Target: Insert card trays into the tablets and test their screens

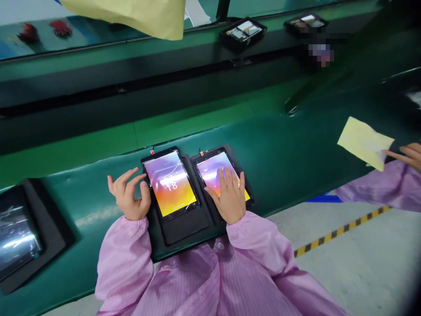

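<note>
Spread over the glossy, black-framed rectangular tablet (208, 170) at one o'clock, my right fingers (228, 179) could skid it by pressing sideways, my half-curled left fingers (131, 185) holding nothing.

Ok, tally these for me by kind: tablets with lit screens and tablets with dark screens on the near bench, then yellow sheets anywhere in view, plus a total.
Lit-screen tablets: 2
Dark-screen tablets: 1
Yellow sheets: 2
Total: 5
Not counted: a blurred item at the right edge, too unclear to identify.
</note>
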`<action>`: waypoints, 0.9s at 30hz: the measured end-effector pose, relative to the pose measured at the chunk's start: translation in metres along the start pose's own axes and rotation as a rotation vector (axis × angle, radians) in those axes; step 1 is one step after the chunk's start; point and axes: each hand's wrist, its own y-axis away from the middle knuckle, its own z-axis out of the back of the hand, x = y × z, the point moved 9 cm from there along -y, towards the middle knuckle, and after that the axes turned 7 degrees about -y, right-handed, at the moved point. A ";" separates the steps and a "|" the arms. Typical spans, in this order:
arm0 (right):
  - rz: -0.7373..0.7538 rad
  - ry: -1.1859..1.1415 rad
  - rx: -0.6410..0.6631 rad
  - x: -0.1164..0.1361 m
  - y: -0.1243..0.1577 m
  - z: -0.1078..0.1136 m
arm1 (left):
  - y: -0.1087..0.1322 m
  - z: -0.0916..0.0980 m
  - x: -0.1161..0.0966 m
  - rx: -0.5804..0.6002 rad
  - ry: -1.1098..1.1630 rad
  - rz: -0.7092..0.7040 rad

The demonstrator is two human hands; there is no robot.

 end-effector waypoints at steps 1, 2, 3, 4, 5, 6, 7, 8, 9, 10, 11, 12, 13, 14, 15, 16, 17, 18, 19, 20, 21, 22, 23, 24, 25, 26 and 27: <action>-0.030 -0.002 0.000 0.007 0.002 -0.005 | 0.002 0.000 0.002 -0.004 0.016 0.013; -0.045 -0.003 0.002 0.014 0.005 -0.008 | 0.003 0.000 0.004 -0.005 0.033 0.028; -0.047 -0.001 0.007 0.022 0.010 -0.011 | 0.004 0.001 0.006 -0.001 0.049 0.046; -0.038 0.001 0.015 0.030 0.015 -0.013 | 0.004 0.001 0.009 0.003 0.064 0.067; -0.022 0.000 0.028 0.036 0.020 -0.014 | 0.005 0.002 0.011 0.003 0.078 0.089; 0.000 -0.006 0.045 0.041 0.025 -0.014 | 0.005 0.003 0.013 -0.001 0.091 0.112; 0.028 -0.016 0.062 0.044 0.029 -0.012 | 0.005 0.004 0.016 -0.004 0.103 0.133; 0.056 -0.029 0.074 0.044 0.031 -0.010 | 0.005 0.004 0.018 -0.009 0.113 0.150; 0.079 -0.040 0.075 0.042 0.032 -0.006 | 0.006 0.005 0.019 -0.016 0.121 0.165; 0.091 -0.045 0.065 0.036 0.032 -0.001 | 0.006 0.006 0.021 -0.021 0.128 0.176; 0.085 -0.040 0.045 0.028 0.030 0.004 | 0.006 0.006 0.021 -0.025 0.133 0.184; 0.059 -0.026 0.018 0.018 0.028 0.008 | 0.007 0.006 0.022 -0.027 0.138 0.191; 0.016 -0.003 -0.008 0.008 0.026 0.011 | 0.007 0.007 0.022 -0.033 0.143 0.195; -0.030 0.021 -0.025 -0.002 0.024 0.013 | 0.007 0.007 0.022 -0.038 0.148 0.196; -0.067 0.042 -0.030 -0.009 0.023 0.012 | 0.007 0.007 0.021 -0.039 0.150 0.196; -0.091 0.058 -0.026 -0.012 0.024 0.009 | 0.007 0.007 0.021 -0.038 0.148 0.195; -0.100 0.069 -0.016 -0.011 0.026 0.006 | 0.007 0.006 0.020 -0.033 0.141 0.194; -0.095 0.075 -0.003 -0.008 0.028 0.002 | 0.007 0.006 0.020 -0.027 0.132 0.192; -0.079 0.079 0.009 -0.002 0.032 -0.001 | 0.007 0.005 0.020 -0.024 0.120 0.193; -0.059 0.083 0.019 0.005 0.036 -0.003 | 0.007 0.004 0.020 -0.023 0.106 0.194; -0.033 0.086 0.028 0.011 0.040 -0.004 | 0.008 0.003 0.021 -0.025 0.091 0.197; -0.001 0.084 0.039 0.017 0.044 -0.004 | 0.008 0.003 0.022 -0.029 0.077 0.199; 0.038 0.078 0.053 0.022 0.048 -0.004 | 0.009 0.002 0.022 -0.033 0.064 0.200; 0.080 0.064 0.069 0.025 0.050 -0.003 | 0.009 0.002 0.022 -0.038 0.054 0.197; 0.128 0.039 0.084 0.027 0.052 -0.001 | 0.009 0.002 0.022 -0.052 0.046 0.189; 0.181 0.002 0.097 0.027 0.054 0.001 | 0.009 0.002 0.021 -0.056 0.040 0.171; 0.230 -0.040 0.101 0.026 0.054 0.005 | 0.009 0.003 0.019 -0.069 0.032 0.150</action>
